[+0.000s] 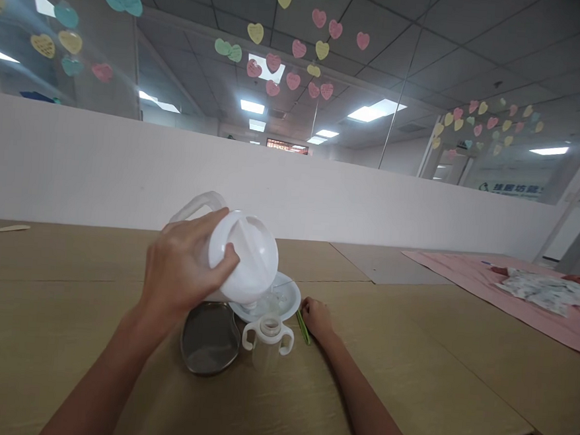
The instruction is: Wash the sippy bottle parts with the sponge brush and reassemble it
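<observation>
My left hand (182,263) is closed round a white lidded pitcher (248,254), its thumb pressed on the lid. The pitcher is tilted, and its pale handle (199,204) sticks up behind the hand. Below it stands a clear baby bottle (267,348) with two white side handles and an uncapped neck. Behind the bottle is a white bowl (291,300) with clear pieces in it, partly covered by the pitcher. My right hand (317,317) rests on the table with curled fingers, close to the bowl's rim and beside a green tong-like strip (303,328). Its fingertips are hidden.
A grey metal kidney dish (211,338) lies left of the bottle on the wooden table (408,371). At the right, a pink cloth (478,290) carries a crumpled patterned cloth (548,292). A low white wall (99,164) with glass above borders the far side.
</observation>
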{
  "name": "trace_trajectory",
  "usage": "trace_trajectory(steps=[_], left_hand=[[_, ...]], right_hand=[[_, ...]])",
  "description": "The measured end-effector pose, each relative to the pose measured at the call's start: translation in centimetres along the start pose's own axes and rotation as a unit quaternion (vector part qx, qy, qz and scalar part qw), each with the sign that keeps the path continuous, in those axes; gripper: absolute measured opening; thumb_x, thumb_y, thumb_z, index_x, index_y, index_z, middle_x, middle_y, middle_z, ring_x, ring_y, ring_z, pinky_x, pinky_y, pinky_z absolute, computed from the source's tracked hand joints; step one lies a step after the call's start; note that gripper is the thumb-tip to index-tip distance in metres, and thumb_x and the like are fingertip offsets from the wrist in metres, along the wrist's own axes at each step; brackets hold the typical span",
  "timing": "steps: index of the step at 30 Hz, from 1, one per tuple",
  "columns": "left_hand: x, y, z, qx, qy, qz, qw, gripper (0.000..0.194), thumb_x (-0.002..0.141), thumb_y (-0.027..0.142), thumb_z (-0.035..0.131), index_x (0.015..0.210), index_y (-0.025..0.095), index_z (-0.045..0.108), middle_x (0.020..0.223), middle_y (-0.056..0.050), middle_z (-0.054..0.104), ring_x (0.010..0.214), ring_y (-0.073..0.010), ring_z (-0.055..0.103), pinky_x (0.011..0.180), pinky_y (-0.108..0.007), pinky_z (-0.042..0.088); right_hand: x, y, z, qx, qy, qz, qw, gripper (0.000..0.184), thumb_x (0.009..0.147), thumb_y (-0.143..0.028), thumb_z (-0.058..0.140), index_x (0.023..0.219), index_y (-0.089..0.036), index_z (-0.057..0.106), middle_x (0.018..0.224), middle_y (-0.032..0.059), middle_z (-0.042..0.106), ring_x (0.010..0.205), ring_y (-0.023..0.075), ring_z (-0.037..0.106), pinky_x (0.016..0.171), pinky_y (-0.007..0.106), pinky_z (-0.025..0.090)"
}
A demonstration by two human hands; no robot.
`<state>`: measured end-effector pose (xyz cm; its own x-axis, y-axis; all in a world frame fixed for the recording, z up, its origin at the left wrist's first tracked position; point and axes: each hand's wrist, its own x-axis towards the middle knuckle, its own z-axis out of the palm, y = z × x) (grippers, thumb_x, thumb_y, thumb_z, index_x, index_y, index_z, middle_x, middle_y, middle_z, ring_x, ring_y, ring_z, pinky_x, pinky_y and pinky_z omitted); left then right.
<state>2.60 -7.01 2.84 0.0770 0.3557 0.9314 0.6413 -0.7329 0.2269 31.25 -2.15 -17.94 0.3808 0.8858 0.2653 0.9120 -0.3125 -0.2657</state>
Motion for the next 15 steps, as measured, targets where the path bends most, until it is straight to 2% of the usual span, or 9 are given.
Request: trace_trajectory(steps=[3, 5, 7, 9, 11, 13, 15], left_hand=[[0.8, -3.0, 0.3, -0.146, -0.004, -0.119, 0.982, 0.041, 0.067, 0.029, 0.055, 0.105, 0.017, 0.063, 0.106, -0.003, 0.064, 0.096, -0.0235, 0.059, 0.086, -0.037, 0.047], [1.4, -5.5, 0.7, -0.251, 0.044, -0.199, 0.946, 0.041, 0.067, 0.027, 0.055, 0.104, 0.011, 0.063, 0.107, -0.005, 0.064, 0.098, -0.0236, 0.057, 0.085, -0.035, 0.047], [1.9, -7.9, 1.1, -0.302, 0.109, -0.286, 0.903, 0.041, 0.065, 0.025, 0.057, 0.101, 0.007, 0.064, 0.097, -0.004, 0.067, 0.091, -0.0223, 0.058, 0.078, -0.032, 0.049], [2.2, -9.9, 1.1, -0.313, 0.160, -0.364, 0.863, 0.039, 0.063, 0.023, 0.058, 0.098, 0.007, 0.064, 0.084, -0.001, 0.067, 0.081, -0.0185, 0.058, 0.068, -0.027, 0.048], [2.4, -11.2, 0.7, -0.287, 0.198, -0.419, 0.838, 0.036, 0.061, 0.023, 0.058, 0.094, 0.007, 0.064, 0.071, 0.003, 0.062, 0.071, -0.0147, 0.055, 0.056, -0.023, 0.044], [2.4, -12.1, 0.1, -0.250, 0.218, -0.448, 0.830, 0.030, 0.060, 0.024, 0.059, 0.085, 0.009, 0.064, 0.060, 0.005, 0.054, 0.062, -0.0115, 0.049, 0.047, -0.021, 0.037], [2.2, -12.7, -0.5, -0.212, 0.215, -0.464, 0.833, 0.021, 0.058, 0.026, 0.060, 0.072, 0.010, 0.061, 0.050, 0.007, 0.043, 0.055, -0.0089, 0.042, 0.043, -0.020, 0.031]], right_hand=[[0.1, 0.1, 0.1, -0.006, -0.003, -0.001, 1.000, 0.022, 0.080, -0.013, 0.040, 0.087, -0.016, 0.062, 0.089, 0.0078, 0.066, 0.082, 0.0152, 0.059, 0.063, 0.022, 0.031], [0.1, 0.1, 0.2, -0.009, -0.006, -0.003, 1.000, 0.022, 0.080, -0.013, 0.040, 0.087, -0.016, 0.061, 0.088, 0.0079, 0.066, 0.082, 0.0155, 0.059, 0.063, 0.022, 0.031], [0.1, 0.2, 0.3, -0.010, -0.007, -0.005, 1.000, 0.022, 0.080, -0.014, 0.041, 0.087, -0.016, 0.061, 0.088, 0.0079, 0.066, 0.083, 0.0157, 0.059, 0.063, 0.022, 0.031], [0.1, 0.2, 0.3, -0.012, -0.009, -0.006, 1.000, 0.022, 0.081, -0.014, 0.041, 0.087, -0.016, 0.061, 0.087, 0.0079, 0.066, 0.083, 0.0157, 0.059, 0.062, 0.022, 0.030], [0.1, 0.2, 0.3, -0.013, -0.011, -0.007, 1.000, 0.022, 0.081, -0.014, 0.041, 0.087, -0.016, 0.061, 0.087, 0.0081, 0.066, 0.082, 0.0158, 0.060, 0.061, 0.023, 0.030], [0.1, 0.2, 0.4, -0.015, -0.011, -0.006, 1.000, 0.022, 0.081, -0.014, 0.040, 0.088, -0.016, 0.061, 0.088, 0.0086, 0.066, 0.083, 0.0161, 0.059, 0.062, 0.023, 0.031], [0.2, 0.3, 0.5, -0.016, -0.010, -0.006, 1.000, 0.023, 0.081, -0.014, 0.040, 0.089, -0.016, 0.061, 0.089, 0.0089, 0.066, 0.084, 0.0163, 0.059, 0.064, 0.023, 0.031]])
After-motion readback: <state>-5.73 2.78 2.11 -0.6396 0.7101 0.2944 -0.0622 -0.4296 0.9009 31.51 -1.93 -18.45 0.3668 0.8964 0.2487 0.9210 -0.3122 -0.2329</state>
